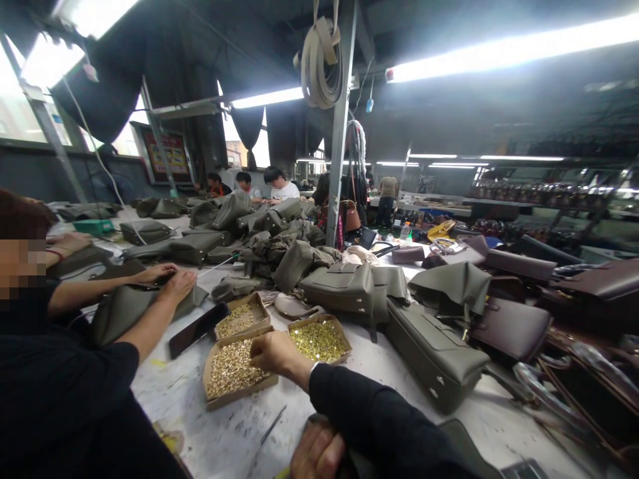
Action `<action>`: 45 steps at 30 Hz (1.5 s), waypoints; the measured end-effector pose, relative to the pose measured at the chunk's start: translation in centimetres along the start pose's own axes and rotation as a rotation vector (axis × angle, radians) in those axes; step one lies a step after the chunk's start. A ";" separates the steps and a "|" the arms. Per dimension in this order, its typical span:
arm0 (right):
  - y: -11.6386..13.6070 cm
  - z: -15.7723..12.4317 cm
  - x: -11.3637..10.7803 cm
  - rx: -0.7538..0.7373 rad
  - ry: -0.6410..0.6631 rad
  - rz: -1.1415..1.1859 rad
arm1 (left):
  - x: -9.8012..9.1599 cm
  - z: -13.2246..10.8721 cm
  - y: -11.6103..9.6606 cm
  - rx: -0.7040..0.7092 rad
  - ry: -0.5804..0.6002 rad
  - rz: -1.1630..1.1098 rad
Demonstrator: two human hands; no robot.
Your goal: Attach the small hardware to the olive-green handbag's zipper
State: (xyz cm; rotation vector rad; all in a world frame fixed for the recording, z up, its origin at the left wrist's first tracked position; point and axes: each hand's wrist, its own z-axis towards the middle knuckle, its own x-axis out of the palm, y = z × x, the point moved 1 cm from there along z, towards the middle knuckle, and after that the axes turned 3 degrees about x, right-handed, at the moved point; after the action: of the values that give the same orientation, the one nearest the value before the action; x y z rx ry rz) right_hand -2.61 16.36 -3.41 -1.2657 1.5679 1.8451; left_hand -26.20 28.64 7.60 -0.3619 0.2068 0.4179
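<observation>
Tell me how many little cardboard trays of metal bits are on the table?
3: the near tray under the right hand, the right tray, and the far tray behind them. Others may be hidden.

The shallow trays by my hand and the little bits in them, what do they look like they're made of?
The trays look like plain brown cardboard: matte, with folded walls. The small pieces look like brass-coloured metal; they glint under the lights, though they are too small to be sure.

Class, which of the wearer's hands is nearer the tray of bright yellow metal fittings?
The right hand, reaching over the trays beside the yellow fittings tray. The left hand sits low, near the table edge.
</observation>
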 end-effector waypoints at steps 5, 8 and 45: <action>0.1 -0.3 -2.7 0.077 0.003 0.411 | 2.9 -2.2 -8.6 0.060 -0.112 -0.056; -0.3 -2.0 -4.7 0.083 0.047 0.628 | 6.2 -6.1 -15.9 0.090 -0.143 -0.086; -5.5 -28.9 -12.5 -0.145 0.061 0.713 | 12.3 -18.9 -37.6 0.214 0.197 -0.229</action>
State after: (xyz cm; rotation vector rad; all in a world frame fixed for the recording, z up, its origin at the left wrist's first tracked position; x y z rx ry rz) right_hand 18.76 -5.86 5.14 -0.8729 2.1412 2.3831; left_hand -1.32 -6.19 -1.73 -0.2126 0.3945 0.1318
